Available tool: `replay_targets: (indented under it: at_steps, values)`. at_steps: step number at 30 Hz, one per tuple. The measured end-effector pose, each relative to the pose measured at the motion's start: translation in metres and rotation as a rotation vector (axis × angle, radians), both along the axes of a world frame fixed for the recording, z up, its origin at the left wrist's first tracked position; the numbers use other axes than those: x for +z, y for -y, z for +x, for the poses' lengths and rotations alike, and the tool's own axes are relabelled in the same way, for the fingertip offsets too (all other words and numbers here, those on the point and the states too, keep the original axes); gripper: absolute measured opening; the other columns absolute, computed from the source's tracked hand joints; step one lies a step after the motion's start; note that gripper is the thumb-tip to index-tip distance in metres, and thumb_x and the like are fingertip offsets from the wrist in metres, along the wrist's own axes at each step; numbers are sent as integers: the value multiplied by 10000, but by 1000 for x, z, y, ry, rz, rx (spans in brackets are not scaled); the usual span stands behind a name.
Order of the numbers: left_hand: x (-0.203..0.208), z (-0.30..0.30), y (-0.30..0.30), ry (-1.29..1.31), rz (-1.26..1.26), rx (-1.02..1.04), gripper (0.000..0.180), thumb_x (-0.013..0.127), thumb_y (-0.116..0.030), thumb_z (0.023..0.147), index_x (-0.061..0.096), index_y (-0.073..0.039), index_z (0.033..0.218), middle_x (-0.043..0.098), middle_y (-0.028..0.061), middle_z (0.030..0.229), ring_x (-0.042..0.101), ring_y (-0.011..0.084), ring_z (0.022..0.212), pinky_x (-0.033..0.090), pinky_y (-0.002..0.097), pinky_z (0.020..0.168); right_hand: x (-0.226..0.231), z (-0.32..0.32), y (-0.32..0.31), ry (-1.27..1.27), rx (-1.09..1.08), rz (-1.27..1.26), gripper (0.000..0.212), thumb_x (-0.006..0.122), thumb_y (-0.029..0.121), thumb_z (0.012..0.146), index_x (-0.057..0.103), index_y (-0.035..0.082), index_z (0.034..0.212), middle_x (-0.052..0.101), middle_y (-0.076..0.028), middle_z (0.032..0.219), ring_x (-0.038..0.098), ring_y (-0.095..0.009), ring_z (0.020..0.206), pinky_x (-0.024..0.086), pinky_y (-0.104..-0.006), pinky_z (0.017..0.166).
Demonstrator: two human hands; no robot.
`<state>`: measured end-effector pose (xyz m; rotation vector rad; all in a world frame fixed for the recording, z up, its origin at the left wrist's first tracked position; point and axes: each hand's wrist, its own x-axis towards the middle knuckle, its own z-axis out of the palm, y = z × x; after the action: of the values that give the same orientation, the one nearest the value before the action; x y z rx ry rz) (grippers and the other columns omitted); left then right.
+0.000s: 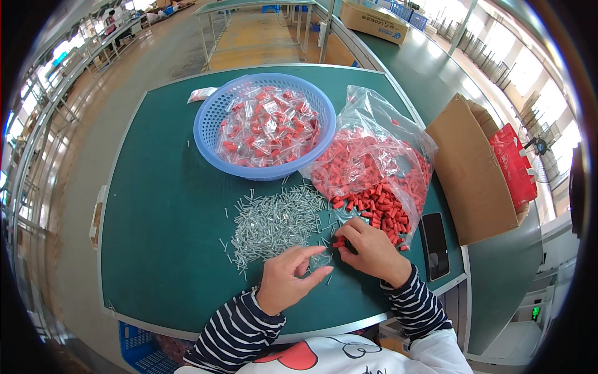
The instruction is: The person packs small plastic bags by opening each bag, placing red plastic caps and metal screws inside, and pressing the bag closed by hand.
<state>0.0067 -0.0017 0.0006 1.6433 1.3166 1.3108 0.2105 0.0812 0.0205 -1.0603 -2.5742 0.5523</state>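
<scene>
My left hand (pixel 288 277) rests on the green table (pixel 162 237), its fingertips pinching a small clear packet beside a pile of thin silver pins (pixel 277 223). My right hand (pixel 372 249) has its fingers closed on small red plastic pieces at the mouth of a large clear bag of red pieces (pixel 374 171). A blue round basket (pixel 208 134) behind the pins holds several small clear packets filled with red pieces.
A dark phone (pixel 434 244) lies near the table's right edge. An open cardboard box (pixel 473 174) with a red package stands to the right. A small white packet (pixel 200 94) lies behind the basket. A blue crate (pixel 140 352) sits under the table.
</scene>
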Motion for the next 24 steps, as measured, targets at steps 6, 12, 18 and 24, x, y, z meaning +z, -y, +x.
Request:
replay_targets:
  at_steps: [6,12,18,24]
  values:
    - [1,-1,-1,-11,21,18,387,842,-96,727,706,-33,1084,401,-21,624,345,63,522,277,245,470,-1,-6,3,-3,-21,-51,303,713,85,744,589,40,1017,572,-113,937,647,-262,750,526,-360,636]
    - [0,1,0,-32,16,34,397,835,-97,723,705,-45,1094,407,-15,622,362,73,518,298,252,470,32,-12,11,-289,43,-105,314,692,34,757,564,25,1043,543,-120,949,639,-265,726,533,-369,632]
    - [-2,2,1,-100,8,26,418,810,-106,713,691,-83,1113,484,9,654,443,108,522,373,263,480,42,-25,23,-242,188,-80,334,669,4,771,579,26,1092,546,-124,985,635,-288,774,533,-377,653]
    - [-2,1,1,-119,6,38,403,805,-146,732,677,-93,1111,550,27,702,500,135,528,423,274,488,45,-24,24,-239,234,-44,333,663,-11,768,607,30,1093,555,-124,1013,629,-295,766,533,-368,647]
